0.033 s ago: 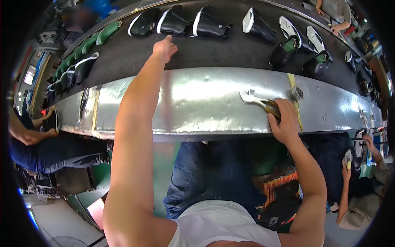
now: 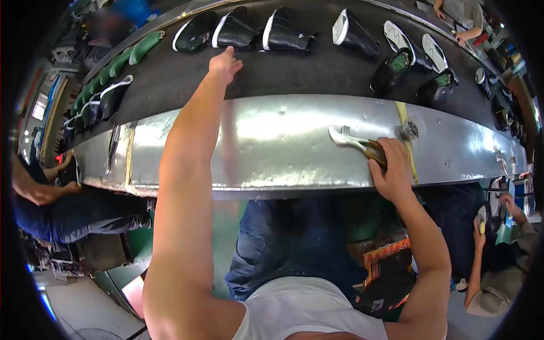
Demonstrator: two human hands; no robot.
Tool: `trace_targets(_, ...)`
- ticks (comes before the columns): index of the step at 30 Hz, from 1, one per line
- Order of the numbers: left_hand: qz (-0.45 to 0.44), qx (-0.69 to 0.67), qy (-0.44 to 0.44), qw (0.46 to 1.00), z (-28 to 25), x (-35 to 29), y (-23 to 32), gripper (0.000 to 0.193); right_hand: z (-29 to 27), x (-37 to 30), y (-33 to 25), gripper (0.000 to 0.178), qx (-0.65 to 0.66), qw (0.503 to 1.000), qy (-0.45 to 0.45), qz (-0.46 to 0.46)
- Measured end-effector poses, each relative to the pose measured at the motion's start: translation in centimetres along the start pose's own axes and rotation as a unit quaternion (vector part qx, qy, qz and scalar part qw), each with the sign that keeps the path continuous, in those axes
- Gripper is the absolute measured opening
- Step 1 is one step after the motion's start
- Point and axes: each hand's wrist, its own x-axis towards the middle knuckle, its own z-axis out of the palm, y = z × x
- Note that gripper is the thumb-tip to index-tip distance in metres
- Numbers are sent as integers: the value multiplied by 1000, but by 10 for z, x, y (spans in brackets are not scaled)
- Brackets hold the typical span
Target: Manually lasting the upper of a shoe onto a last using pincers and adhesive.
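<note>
Reaching out over the wide, dark, flat work surface [image 2: 306, 76] on the far side, my left hand [image 2: 224, 66] has its fingertips at the near edge of a black leather shoe with a white sole rim [image 2: 233, 33]. From where I sit, I cannot tell whether they touch it. That grip is loosely spread, one finger stretched forward and others partly bent. The shoe lies between two similar ones, a black shoe at its left [image 2: 195, 34] and a black shoe at its right [image 2: 288, 33].

I keep my right hand [image 2: 395, 164] low on the long, shiny sheet-metal bench [image 2: 272, 153], its grip closed around the brown-and-yellow handles of a pair of pale steel pincers [image 2: 344, 136]. Their head points left. Just beyond that hand, on the right, stands a small round metal cup [image 2: 408, 130] with small dark bits in it, next to a yellow strap [image 2: 402, 112] across the bench.

Far to the left I see a row of green foot-shaped forms [image 2: 145, 48], with black shoes with white rims [image 2: 116, 97] nearer. A slim dark metal tool [image 2: 113, 146] lies at the bench's left.
</note>
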Motion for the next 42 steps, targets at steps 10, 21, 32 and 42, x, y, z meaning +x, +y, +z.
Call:
trace_targets(10,-59,-3,67,996,44,105,18,81,-6,5,1,54,17,998,-57,23)
trace_targets(21,1,-190,13,982,28,64,31,49,-3,10,-2,52,20,999,-37,20)
trace_targets(32,-8,-393,-115,912,-94,-153,54,47,14,-3,-2,51,-3,1000,15,-8)
trace_targets(42,100,-328,-312,886,-173,-320,21,57,-17,-40,-91,30,580,709,-188,354)
